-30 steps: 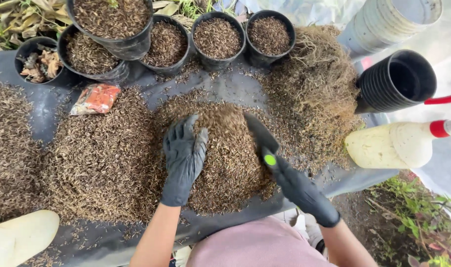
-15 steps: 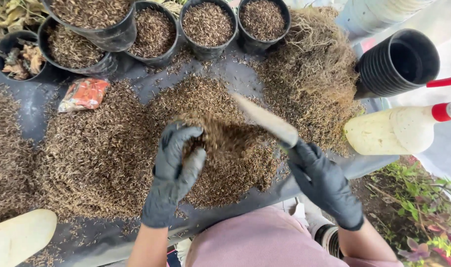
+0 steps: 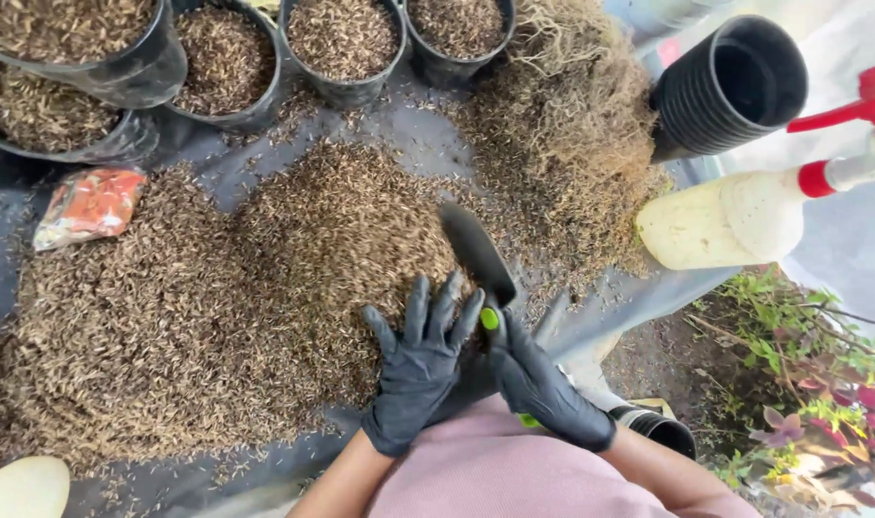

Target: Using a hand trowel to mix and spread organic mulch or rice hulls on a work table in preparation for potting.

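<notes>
Both of my hands wear black gloves. My left hand lies flat with fingers spread on the near edge of a heap of brown shredded potting mix. My right hand grips the green handle of a hand trowel. The trowel's dark blade points away from me and rests on the heap's right side. The two hands are side by side, almost touching.
Several black pots filled with mix line the far edge of the dark sheet. A fibrous root mass lies at right, beside stacked empty black pots and a spray bottle. An orange packet lies left.
The left hand has opened from a scooping curl and come down flat on the heap. The right hand has drawn the trowel back toward me, beside the left hand.
</notes>
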